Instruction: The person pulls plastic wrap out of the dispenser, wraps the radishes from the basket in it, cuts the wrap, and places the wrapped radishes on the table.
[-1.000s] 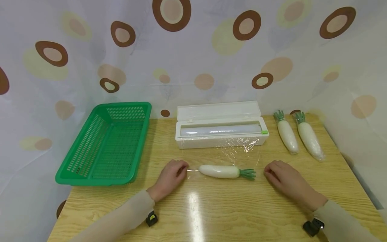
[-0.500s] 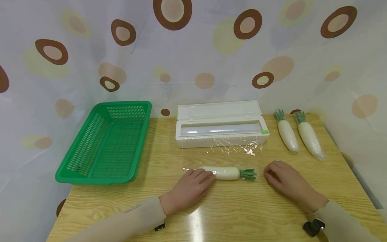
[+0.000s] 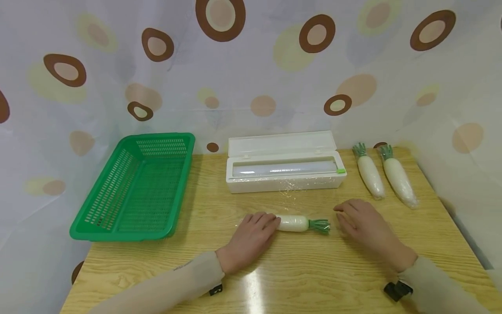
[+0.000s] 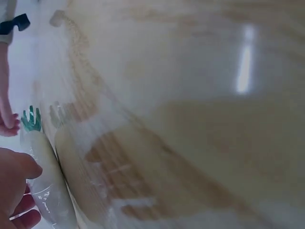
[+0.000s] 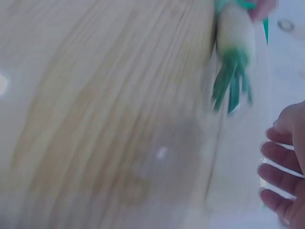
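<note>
A white radish (image 3: 293, 223) with short green leaf stems lies crosswise on the table, clear film glinting on it. My left hand (image 3: 251, 237) rests over its left end and hides that part, fingers laid across and thumb along the near side. In the left wrist view the thumb overlaps the film-covered radish (image 4: 47, 186). My right hand (image 3: 362, 226) is just right of the leaves, fingers loosely bent and holding nothing. The right wrist view shows its fingers (image 5: 281, 179) apart from the leaf stems (image 5: 232, 81). Clear film (image 3: 290, 198) glints between radish and wrap box.
Behind the radish stands a white wrap box (image 3: 284, 184), lid raised, with a film roll (image 3: 286, 168) inside. Two film-wrapped radishes, one (image 3: 370, 176) beside the other (image 3: 399, 181), lie at the back right. A green basket (image 3: 178, 205) stands at the left.
My left hand has let go of the film edge left of the radish and moved right onto the radish. My right hand has shifted slightly left toward the leaves, its fingers a little more spread.
</note>
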`<action>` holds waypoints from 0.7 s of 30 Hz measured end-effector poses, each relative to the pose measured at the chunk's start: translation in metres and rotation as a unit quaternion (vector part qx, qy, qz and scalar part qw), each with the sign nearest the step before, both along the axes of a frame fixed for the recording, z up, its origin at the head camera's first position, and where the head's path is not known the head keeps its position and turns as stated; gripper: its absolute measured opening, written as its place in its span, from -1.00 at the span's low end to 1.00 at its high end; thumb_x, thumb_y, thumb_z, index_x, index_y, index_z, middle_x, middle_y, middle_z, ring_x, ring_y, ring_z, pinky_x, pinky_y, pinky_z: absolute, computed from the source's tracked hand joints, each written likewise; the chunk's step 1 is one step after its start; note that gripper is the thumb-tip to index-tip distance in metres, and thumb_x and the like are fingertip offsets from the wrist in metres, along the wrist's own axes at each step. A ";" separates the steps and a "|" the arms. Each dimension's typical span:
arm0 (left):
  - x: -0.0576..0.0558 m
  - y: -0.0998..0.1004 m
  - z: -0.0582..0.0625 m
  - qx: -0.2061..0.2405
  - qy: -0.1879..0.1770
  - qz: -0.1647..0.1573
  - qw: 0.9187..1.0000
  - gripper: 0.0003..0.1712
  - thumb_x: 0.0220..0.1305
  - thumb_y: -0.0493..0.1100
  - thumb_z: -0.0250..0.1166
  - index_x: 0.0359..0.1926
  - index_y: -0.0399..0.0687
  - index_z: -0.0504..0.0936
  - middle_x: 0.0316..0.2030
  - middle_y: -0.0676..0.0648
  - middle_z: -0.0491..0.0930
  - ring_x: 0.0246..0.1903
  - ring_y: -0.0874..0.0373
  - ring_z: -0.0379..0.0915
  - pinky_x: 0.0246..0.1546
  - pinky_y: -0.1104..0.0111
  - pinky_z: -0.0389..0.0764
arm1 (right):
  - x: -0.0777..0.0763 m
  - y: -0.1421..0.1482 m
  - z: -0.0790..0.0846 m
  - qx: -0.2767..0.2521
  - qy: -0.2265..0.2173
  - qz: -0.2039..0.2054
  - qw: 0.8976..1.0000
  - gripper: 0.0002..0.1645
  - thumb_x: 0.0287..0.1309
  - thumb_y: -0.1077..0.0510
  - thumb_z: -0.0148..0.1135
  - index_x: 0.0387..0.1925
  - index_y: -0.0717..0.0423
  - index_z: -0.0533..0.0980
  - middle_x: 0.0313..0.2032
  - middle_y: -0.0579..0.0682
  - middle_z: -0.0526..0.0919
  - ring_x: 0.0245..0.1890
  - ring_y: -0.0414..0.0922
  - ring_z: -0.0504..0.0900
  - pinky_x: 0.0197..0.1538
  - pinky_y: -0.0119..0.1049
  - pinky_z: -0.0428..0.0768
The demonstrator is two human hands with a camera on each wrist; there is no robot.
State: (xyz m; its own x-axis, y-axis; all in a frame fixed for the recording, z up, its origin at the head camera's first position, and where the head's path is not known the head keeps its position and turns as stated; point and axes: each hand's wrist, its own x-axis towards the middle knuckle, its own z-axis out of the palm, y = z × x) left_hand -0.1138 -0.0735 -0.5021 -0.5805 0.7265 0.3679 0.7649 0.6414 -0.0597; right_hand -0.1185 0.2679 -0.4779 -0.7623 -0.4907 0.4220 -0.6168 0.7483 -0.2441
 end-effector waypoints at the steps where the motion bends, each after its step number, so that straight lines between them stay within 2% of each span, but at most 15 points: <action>1: -0.001 0.001 0.001 0.005 -0.007 0.001 1.000 -0.53 0.46 -0.09 0.33 0.32 -0.09 0.58 0.15 -0.04 0.62 0.13 0.06 0.53 0.04 0.24 0.59 | 0.000 -0.007 0.002 0.006 0.025 0.024 0.999 -0.76 0.48 0.13 0.22 -0.06 0.25 0.65 -0.16 0.10 0.70 -0.15 0.08 0.66 -0.10 0.07 0.62; 3: -0.004 0.003 0.002 0.011 -0.024 0.005 1.000 -0.54 0.47 -0.09 0.33 0.31 -0.10 0.57 0.14 -0.04 0.62 0.13 0.06 0.52 0.04 0.23 0.58 | 0.001 -0.022 0.004 0.028 0.063 0.068 0.995 -0.64 0.55 0.03 0.13 -0.01 0.26 0.65 -0.12 0.11 0.69 -0.12 0.08 0.65 -0.09 0.07 0.61; 5: -0.006 0.005 0.003 0.018 -0.043 0.010 0.999 -0.54 0.47 -0.10 0.33 0.31 -0.09 0.56 0.13 -0.03 0.62 0.13 0.06 0.52 0.06 0.22 0.57 | 0.003 -0.037 0.004 0.058 0.066 0.087 0.992 -0.57 0.55 -0.03 0.11 0.07 0.25 0.64 -0.05 0.11 0.67 -0.05 0.08 0.62 -0.03 0.04 0.59; 6: -0.008 0.006 0.003 0.019 -0.053 0.014 0.998 -0.54 0.47 -0.10 0.33 0.31 -0.09 0.56 0.14 -0.03 0.62 0.14 0.06 0.52 0.07 0.21 0.56 | 0.004 -0.043 0.004 0.075 0.063 0.090 0.991 -0.57 0.50 -0.01 0.18 0.11 0.25 0.63 -0.01 0.12 0.67 -0.01 0.08 0.61 0.02 0.04 0.58; 9: -0.013 0.008 0.003 0.017 -0.074 0.024 0.997 -0.54 0.49 -0.10 0.31 0.33 -0.07 0.55 0.16 -0.03 0.61 0.17 0.06 0.50 0.12 0.19 0.55 | 0.004 -0.059 0.001 0.128 0.043 0.077 0.988 -0.47 0.29 0.03 0.40 0.18 0.26 0.60 0.05 0.12 0.65 0.06 0.09 0.58 0.11 0.03 0.54; 12: -0.016 0.009 0.001 0.010 -0.088 0.029 0.996 -0.54 0.52 -0.11 0.27 0.36 -0.07 0.53 0.19 -0.04 0.60 0.20 0.06 0.49 0.18 0.17 0.55 | 0.003 -0.065 -0.003 0.158 0.032 0.055 0.985 -0.39 0.24 0.00 0.46 0.20 0.26 0.58 0.06 0.12 0.65 0.07 0.09 0.57 0.14 0.02 0.53; 17: -0.020 0.010 -0.002 -0.003 -0.082 0.036 0.996 -0.53 0.51 -0.21 0.25 0.37 -0.14 0.49 0.19 -0.09 0.60 0.19 0.02 0.50 0.20 0.16 0.57 | 0.001 -0.067 -0.008 0.160 0.037 0.038 0.986 -0.35 0.23 0.01 0.49 0.21 0.32 0.55 0.03 0.16 0.64 0.04 0.12 0.58 0.13 0.05 0.54; 21: -0.027 0.012 0.000 -0.019 -0.083 0.047 0.995 -0.52 0.50 -0.28 0.21 0.37 -0.22 0.46 0.19 -0.13 0.59 0.18 -0.01 0.50 0.19 0.17 0.58 | -0.006 -0.067 -0.012 0.161 0.034 0.032 0.986 -0.33 0.24 0.01 0.50 0.23 0.34 0.53 0.02 0.17 0.63 0.02 0.11 0.57 0.09 0.04 0.54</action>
